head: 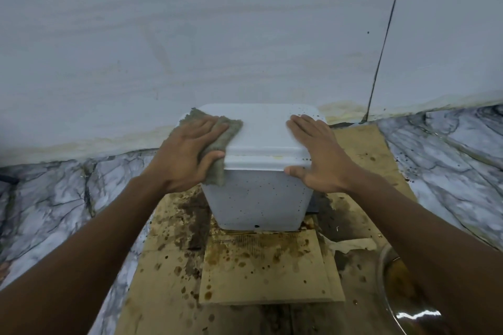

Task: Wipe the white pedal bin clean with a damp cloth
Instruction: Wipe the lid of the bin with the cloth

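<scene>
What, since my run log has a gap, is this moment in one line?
left hand: presses grey-green cloth on lid, left edge | right hand: flat on lid | white pedal bin: front speckled

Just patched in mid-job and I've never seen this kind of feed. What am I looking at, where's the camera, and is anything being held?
No machine here: these are a person's two bare arms, filmed by one camera on their head looking down. The white bin stands on stained cardboard over a marble floor. The left hand presses a grey-green cloth flat on the left of the lid. The right hand lies flat on the lid's right side and holds nothing.
</scene>
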Action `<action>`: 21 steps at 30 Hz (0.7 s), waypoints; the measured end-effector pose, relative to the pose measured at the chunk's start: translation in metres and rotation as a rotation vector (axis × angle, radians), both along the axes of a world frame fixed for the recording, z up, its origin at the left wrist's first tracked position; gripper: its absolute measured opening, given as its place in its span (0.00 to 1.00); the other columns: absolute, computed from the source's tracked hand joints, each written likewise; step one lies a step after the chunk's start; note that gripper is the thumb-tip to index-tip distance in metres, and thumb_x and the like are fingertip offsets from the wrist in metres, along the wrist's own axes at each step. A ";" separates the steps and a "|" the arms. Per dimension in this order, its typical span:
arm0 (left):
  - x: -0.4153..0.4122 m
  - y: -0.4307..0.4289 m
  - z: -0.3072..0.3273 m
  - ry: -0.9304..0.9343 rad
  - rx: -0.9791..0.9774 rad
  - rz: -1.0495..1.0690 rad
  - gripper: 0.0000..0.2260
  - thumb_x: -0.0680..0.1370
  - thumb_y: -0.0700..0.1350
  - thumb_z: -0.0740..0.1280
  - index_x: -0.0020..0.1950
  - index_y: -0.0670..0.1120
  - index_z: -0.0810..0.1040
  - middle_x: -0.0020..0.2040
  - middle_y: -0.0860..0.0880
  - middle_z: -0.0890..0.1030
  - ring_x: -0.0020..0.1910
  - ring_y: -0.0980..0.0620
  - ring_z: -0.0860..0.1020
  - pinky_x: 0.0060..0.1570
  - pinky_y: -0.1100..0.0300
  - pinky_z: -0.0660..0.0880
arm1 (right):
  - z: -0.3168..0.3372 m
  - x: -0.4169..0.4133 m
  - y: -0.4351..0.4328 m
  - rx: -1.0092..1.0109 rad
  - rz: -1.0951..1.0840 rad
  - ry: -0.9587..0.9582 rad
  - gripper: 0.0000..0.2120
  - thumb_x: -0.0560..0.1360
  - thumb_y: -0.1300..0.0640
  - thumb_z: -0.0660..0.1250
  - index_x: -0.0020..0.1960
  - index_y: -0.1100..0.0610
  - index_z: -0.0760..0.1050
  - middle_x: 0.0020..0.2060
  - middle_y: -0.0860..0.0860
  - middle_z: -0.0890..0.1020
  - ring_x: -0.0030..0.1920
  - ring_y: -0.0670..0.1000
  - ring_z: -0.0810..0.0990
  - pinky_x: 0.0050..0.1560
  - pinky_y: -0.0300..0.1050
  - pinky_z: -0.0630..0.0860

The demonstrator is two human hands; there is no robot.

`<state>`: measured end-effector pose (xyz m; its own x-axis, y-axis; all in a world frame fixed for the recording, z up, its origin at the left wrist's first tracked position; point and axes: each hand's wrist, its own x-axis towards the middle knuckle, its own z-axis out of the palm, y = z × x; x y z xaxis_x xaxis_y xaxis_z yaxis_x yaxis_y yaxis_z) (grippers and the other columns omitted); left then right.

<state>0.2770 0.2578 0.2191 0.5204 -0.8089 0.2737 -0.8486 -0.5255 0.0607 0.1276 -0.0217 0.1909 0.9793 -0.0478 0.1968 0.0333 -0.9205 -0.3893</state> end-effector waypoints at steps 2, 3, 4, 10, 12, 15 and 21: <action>-0.011 -0.022 -0.003 -0.052 -0.009 -0.001 0.27 0.83 0.59 0.54 0.79 0.48 0.65 0.76 0.45 0.70 0.76 0.45 0.66 0.75 0.44 0.61 | 0.000 0.002 0.002 0.000 -0.008 -0.003 0.47 0.76 0.43 0.71 0.83 0.54 0.46 0.82 0.49 0.46 0.81 0.48 0.41 0.75 0.40 0.31; -0.018 -0.037 -0.005 -0.063 -0.001 -0.001 0.27 0.83 0.60 0.53 0.79 0.48 0.66 0.75 0.45 0.71 0.75 0.45 0.67 0.74 0.43 0.63 | 0.000 0.003 0.003 -0.003 -0.014 -0.005 0.47 0.76 0.43 0.71 0.83 0.55 0.46 0.82 0.49 0.47 0.81 0.48 0.41 0.75 0.41 0.31; -0.025 -0.053 -0.008 -0.076 0.008 -0.009 0.27 0.83 0.60 0.52 0.78 0.48 0.66 0.75 0.46 0.72 0.75 0.45 0.68 0.73 0.43 0.64 | 0.001 0.003 0.003 -0.008 -0.020 -0.008 0.47 0.76 0.43 0.71 0.82 0.55 0.47 0.82 0.50 0.47 0.81 0.49 0.41 0.76 0.42 0.32; -0.036 -0.069 -0.011 -0.041 -0.035 -0.074 0.26 0.83 0.59 0.54 0.78 0.50 0.67 0.75 0.47 0.71 0.75 0.46 0.67 0.75 0.46 0.62 | 0.003 -0.003 0.003 0.014 -0.005 -0.012 0.46 0.75 0.44 0.72 0.82 0.55 0.48 0.82 0.50 0.49 0.82 0.49 0.43 0.77 0.43 0.35; -0.028 -0.041 -0.008 -0.023 -0.062 -0.031 0.25 0.83 0.59 0.56 0.79 0.52 0.66 0.76 0.48 0.69 0.76 0.48 0.65 0.76 0.48 0.58 | 0.003 -0.003 0.003 0.017 -0.006 -0.011 0.46 0.75 0.44 0.72 0.82 0.55 0.48 0.82 0.50 0.49 0.81 0.48 0.42 0.76 0.41 0.33; -0.015 -0.005 -0.006 -0.009 -0.082 0.056 0.26 0.82 0.59 0.58 0.78 0.52 0.66 0.77 0.49 0.68 0.77 0.49 0.64 0.77 0.46 0.59 | 0.003 -0.002 0.005 0.017 0.001 0.002 0.46 0.76 0.43 0.71 0.82 0.54 0.47 0.82 0.49 0.47 0.81 0.48 0.41 0.75 0.40 0.32; -0.035 -0.045 -0.002 -0.049 -0.070 0.100 0.30 0.80 0.63 0.59 0.76 0.47 0.69 0.74 0.43 0.72 0.75 0.43 0.67 0.75 0.46 0.59 | 0.001 -0.002 0.006 -0.017 -0.024 0.012 0.49 0.73 0.36 0.66 0.82 0.56 0.47 0.82 0.51 0.47 0.82 0.51 0.41 0.78 0.46 0.35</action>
<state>0.2425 0.2123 0.2170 0.5824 -0.7315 0.3546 -0.7949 -0.6038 0.0599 0.1256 -0.0159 0.1924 0.9802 -0.0680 0.1858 0.0064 -0.9276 -0.3736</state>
